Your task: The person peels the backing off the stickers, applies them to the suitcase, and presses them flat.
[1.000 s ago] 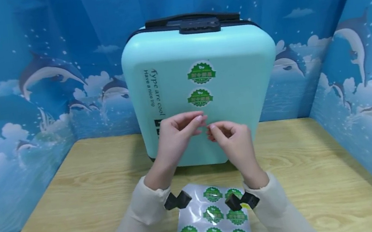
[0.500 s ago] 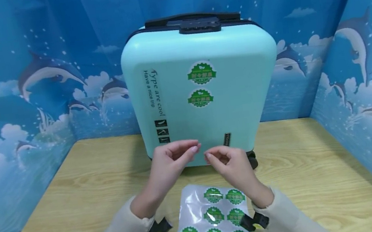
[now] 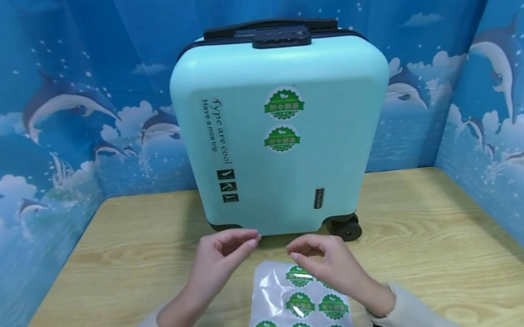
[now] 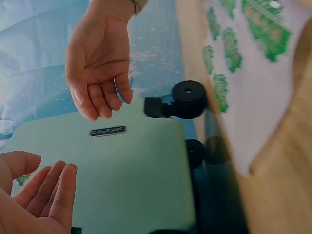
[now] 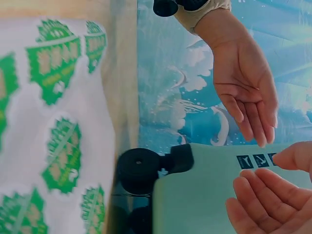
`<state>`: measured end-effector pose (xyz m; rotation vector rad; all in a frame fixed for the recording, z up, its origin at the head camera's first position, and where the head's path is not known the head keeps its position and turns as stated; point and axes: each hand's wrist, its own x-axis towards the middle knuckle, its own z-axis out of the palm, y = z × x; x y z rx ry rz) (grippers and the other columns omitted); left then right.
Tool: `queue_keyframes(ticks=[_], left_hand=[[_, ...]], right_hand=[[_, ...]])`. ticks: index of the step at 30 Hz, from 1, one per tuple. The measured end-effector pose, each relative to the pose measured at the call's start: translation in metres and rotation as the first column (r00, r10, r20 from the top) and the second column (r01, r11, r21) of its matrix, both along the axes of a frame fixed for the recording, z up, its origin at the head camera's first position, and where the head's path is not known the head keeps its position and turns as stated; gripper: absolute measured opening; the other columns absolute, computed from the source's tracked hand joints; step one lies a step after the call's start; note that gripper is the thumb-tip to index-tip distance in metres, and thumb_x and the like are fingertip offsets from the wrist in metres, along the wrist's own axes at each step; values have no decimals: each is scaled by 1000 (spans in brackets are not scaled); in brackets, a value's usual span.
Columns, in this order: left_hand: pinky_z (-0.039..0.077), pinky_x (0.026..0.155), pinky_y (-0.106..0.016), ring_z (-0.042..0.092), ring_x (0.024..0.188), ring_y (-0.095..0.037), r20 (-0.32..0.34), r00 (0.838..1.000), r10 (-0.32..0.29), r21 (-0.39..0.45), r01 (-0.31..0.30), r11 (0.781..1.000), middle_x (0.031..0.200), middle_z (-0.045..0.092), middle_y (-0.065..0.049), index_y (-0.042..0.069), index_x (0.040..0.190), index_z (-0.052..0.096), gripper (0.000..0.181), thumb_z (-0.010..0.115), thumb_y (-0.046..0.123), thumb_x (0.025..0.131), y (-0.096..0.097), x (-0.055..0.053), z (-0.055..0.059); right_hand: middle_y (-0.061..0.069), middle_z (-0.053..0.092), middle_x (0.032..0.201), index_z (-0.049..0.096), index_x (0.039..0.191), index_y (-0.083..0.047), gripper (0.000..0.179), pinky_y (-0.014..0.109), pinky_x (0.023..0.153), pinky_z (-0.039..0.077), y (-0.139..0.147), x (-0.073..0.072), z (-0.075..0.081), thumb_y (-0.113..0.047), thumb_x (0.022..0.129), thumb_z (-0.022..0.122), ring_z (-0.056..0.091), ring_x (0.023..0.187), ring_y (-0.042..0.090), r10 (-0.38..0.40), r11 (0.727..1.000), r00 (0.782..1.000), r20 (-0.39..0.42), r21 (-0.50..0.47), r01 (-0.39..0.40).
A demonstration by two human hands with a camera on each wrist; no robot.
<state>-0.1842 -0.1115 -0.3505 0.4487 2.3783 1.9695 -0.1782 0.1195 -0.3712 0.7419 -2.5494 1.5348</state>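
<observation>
A mint-green suitcase [image 3: 265, 185] stands upright on the table, bearing two round green stickers, the upper sticker [image 3: 284, 105] a little right of the lower sticker [image 3: 281, 139]. In front of it lies a silvery sticker sheet [image 3: 269, 298] with several green stickers left on it and a bare patch at its upper left. My left hand [image 3: 214, 269] hovers left of the sheet with loosely bent fingers, holding nothing. My right hand [image 3: 333, 266] is over the sheet's upper right corner, hiding part of a sticker. In the right wrist view its fingers [image 5: 258, 200] are relaxed and bare.
The wooden table [image 3: 423, 252] extends to both sides of the suitcase. Black wheels [image 3: 345, 228] show under the suitcase's lower right corner, and a black handle [image 3: 272, 26] tops it. A blue curtain [image 3: 119, 26] with dolphins encloses the back and sides.
Both hands have dropped from the suitcase's front toward the table and moved apart, uncovering its lower part. The suitcase, its two stickers and the sheet stay in place.
</observation>
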Motion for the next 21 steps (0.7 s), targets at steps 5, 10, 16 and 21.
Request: queue_keyframes(ticks=[5, 10, 16, 21], left_hand=[[54, 79, -24, 65, 94, -21, 63, 998, 2, -24, 0, 1000, 108, 68, -12, 5, 109, 66, 27, 68, 19, 86, -10, 9, -9], [55, 77, -23, 66, 93, -19, 113, 994, 12, -25, -9, 1000, 109, 68, -14, 3, 109, 66, 28, 69, 18, 85, -17, 16, -21], [55, 78, -23, 65, 97, -24, 170, 985, 8, -5, -7, 1000, 110, 67, -16, -1, 111, 64, 32, 69, 17, 84, -23, 24, -34], [55, 79, -23, 66, 94, -18, 203, 979, -12, 8, 11, 1000, 111, 66, -19, -6, 112, 61, 36, 70, 14, 83, -27, 30, -45]], right_hand=[[5, 71, 98, 68, 102, -5, 18, 27, 82, 54, 2, 4, -6, -16, 88, 66, 66, 89, 13, 25, 1000, 998, 59, 8, -26], [6, 70, 100, 68, 103, -4, 19, 30, 84, 54, 2, 9, -12, -17, 88, 66, 66, 92, 15, 60, 998, 994, 95, 7, -61], [8, 69, 103, 66, 105, -2, 23, 45, 88, 52, 0, 15, -18, -17, 88, 66, 65, 96, 17, 119, 993, 977, 179, -5, -120], [9, 68, 105, 65, 108, -1, 24, 42, 89, 52, 0, 19, -24, -17, 89, 65, 64, 97, 20, 173, 985, 956, 235, -39, -169]])
